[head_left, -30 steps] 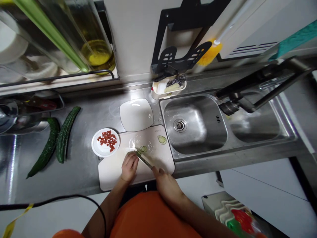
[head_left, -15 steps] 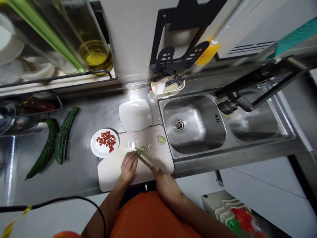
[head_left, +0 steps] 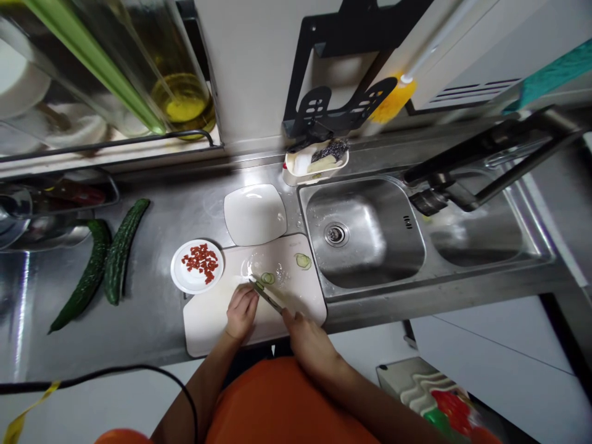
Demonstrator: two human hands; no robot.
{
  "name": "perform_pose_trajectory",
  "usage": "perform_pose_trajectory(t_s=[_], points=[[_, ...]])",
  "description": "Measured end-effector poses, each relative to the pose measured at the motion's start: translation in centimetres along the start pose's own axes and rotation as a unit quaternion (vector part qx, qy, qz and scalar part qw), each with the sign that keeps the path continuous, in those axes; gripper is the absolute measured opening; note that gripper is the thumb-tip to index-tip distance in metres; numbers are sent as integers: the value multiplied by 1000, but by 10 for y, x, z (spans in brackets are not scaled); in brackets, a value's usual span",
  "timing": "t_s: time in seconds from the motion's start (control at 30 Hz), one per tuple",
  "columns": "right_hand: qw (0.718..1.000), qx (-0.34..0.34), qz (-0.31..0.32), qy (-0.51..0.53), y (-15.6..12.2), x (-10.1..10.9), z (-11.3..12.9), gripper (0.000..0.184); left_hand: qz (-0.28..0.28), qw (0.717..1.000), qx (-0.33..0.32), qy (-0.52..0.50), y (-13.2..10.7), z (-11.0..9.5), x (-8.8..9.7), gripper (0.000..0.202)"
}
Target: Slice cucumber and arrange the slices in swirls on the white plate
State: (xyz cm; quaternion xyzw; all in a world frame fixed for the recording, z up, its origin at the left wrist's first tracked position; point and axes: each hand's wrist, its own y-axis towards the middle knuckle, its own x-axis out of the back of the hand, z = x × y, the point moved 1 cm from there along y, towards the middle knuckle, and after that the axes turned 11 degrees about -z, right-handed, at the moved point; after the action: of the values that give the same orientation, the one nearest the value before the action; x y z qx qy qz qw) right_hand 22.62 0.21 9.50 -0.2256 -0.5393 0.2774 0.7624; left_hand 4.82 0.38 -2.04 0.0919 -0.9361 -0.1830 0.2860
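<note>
A person in orange works at a metal surface (head_left: 152, 234), both hands low over a pale cutting board (head_left: 213, 324). The right hand (head_left: 309, 344) is closed around the handle of a knife (head_left: 271, 298), whose blade slants away from it across the board, its tip close to the fingers of the left hand. The left hand (head_left: 242, 309) rests on the board with its fingers bent together; a bit of green shows along the blade beside the fingertips, but I cannot tell whether the hand grips a piece.

Just beyond the blade lie thin green slices (head_left: 267, 278), overlapping one another. A second small group of slices (head_left: 303, 261) sits apart from them, near the board's right edge.

A white square plate (head_left: 255, 216) stands at the far edge of the board. A round white dish (head_left: 178, 280) with chopped red pieces (head_left: 201, 262) is at the board's left corner. Farther left, two long dark green cucumbers (head_left: 121, 253) lie side by side. To the right is a metal sink (head_left: 379, 246) under a dark faucet (head_left: 462, 154), and a pale caddy (head_left: 300, 178) stands behind its near left corner against the wall.
</note>
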Motion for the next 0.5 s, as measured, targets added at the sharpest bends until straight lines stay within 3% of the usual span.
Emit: perform_pose_trajectory(t_s=[0.5], points=[[1000,4,11,-27,6,1,4,50,-2,1000,-5,1,-1,1,0,14]])
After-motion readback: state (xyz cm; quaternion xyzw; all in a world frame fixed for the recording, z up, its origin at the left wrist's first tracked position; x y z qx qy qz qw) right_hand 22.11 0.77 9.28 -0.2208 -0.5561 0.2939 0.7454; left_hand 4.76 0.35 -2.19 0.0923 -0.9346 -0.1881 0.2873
